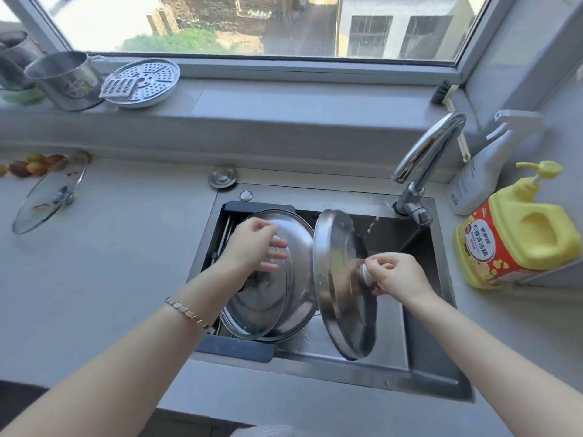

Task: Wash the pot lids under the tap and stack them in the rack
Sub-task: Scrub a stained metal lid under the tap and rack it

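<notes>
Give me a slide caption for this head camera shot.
Right hand holds a steel lid upright by its knob over the sink.

A wide window [252, 23] fills the top of the frame, bright daylight showing buildings and greenery outside. Below it a pale grey sill [284, 93] crosses the frame. A grey countertop [110, 263] spreads across the lower left and right.

A grey countertop [110, 279] carries a glass lid [47, 200] at left, yellow detergent jug [517, 234] at right.
</notes>
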A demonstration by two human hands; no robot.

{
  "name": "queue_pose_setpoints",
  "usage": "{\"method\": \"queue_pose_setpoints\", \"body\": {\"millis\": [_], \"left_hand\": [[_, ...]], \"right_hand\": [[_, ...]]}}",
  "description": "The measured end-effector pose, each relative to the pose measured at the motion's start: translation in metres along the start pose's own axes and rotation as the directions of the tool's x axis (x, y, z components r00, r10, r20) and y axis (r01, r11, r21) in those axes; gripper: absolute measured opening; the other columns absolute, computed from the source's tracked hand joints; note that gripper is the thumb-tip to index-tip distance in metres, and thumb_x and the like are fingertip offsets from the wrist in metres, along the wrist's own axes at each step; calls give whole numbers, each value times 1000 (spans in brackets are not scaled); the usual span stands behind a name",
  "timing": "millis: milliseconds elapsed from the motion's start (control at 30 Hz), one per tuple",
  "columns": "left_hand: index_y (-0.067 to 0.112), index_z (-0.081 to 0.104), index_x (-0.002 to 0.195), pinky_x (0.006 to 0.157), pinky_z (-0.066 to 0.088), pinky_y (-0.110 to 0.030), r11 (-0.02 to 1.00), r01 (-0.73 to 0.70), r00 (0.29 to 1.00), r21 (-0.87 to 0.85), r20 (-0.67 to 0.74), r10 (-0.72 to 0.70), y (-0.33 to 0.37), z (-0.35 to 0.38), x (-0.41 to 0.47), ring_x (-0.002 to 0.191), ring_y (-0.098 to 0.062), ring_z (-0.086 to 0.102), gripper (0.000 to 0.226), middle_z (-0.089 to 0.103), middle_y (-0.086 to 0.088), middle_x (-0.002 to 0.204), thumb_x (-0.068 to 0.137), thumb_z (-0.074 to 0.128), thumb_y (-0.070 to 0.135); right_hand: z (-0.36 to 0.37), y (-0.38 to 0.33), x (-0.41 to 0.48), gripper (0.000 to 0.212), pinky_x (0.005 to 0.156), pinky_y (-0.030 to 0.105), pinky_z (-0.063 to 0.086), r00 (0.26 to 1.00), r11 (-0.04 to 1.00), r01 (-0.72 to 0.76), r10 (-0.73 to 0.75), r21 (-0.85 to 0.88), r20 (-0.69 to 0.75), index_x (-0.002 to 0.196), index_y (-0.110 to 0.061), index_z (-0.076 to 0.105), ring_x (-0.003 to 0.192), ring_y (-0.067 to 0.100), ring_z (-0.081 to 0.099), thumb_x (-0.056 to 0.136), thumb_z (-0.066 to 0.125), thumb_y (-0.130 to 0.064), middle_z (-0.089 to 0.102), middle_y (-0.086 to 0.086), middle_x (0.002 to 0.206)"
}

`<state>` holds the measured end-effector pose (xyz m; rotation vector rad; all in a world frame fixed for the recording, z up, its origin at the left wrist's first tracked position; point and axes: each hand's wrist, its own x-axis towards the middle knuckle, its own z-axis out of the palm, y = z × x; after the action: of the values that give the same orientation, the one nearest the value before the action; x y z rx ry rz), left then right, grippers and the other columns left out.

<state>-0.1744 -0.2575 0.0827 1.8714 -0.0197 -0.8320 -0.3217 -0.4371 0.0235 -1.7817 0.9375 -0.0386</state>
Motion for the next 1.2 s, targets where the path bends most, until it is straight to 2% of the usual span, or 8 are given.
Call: {"method": "queue_pose_setpoints", "body": {"millis": [67,200,300,367,567,867,1100,1200], "left_hand": [[15,51,90,61,55,-35,998,50,999,29,-19,-49,-18,-14,1,72,-22,65,11,66,-11,89,96,42,16],[14,50,88,60,53,-32,994,102,992,29,-72,-100,-49,-39,-1,74,-20,63,11,64,-9,88,95,42,11],[12,49,93,74,54,-41,994,108,980,25,-172,-102,-69,-61,-1,78,-21,60,10,58,-7,86,92,41,6],[14,52,94,80,54,-42,992,116,966,45,-237,-102,-78,-77,0,92,-26,60,11,57,-7,90,89,45,7],[11,54,95,77,53,-39,988,149,956,47,-261,-131,-94,-112,3,87,-24,57,11,54,-6,90,89,46,7],[14,54,93,84,53,-41,985,157,965,76,-224,-136,-108,-138,14,93,-27,61,9,61,-8,98,89,46,11],[23,52,82,90,51,-46,980,165,962,115,-237,-134,-116,-140,22,96,-25,62,13,61,-3,94,88,45,13],[15,53,84,81,54,-38,981,178,953,83,-263,-150,-117,-138,24,79,-23,66,13,65,-4,76,89,42,9]], "right_hand": [[6,0,-5,18,46,10,44,999,990,-18,13,-139,-38,69,-15,72,48,8,56,82,60,-15,65,-2,59],[29,-34,-14,12,57,20,51,999,988,49,-48,-147,9,82,-16,74,59,15,63,80,66,-25,69,1,79],[63,-69,-6,27,83,26,45,982,916,189,-185,-354,44,97,-15,71,95,18,61,77,69,-33,66,-1,97],[95,-85,6,38,87,25,40,969,867,247,-222,-433,108,107,-12,67,108,20,56,75,71,-34,64,4,110],[190,-97,28,25,85,32,46,935,753,312,-134,-579,329,103,-10,57,106,32,52,79,62,-16,42,15,119],[252,-83,15,24,80,33,44,933,592,343,-123,-730,338,107,-4,55,103,33,54,87,60,-14,42,16,122],[254,-72,7,41,88,36,42,905,614,387,-110,-688,411,120,-7,48,111,32,51,87,63,-26,40,14,123],[242,-79,11,36,89,37,43,879,613,423,-97,-668,468,123,-11,51,111,32,52,90,54,-25,47,12,123]]}}
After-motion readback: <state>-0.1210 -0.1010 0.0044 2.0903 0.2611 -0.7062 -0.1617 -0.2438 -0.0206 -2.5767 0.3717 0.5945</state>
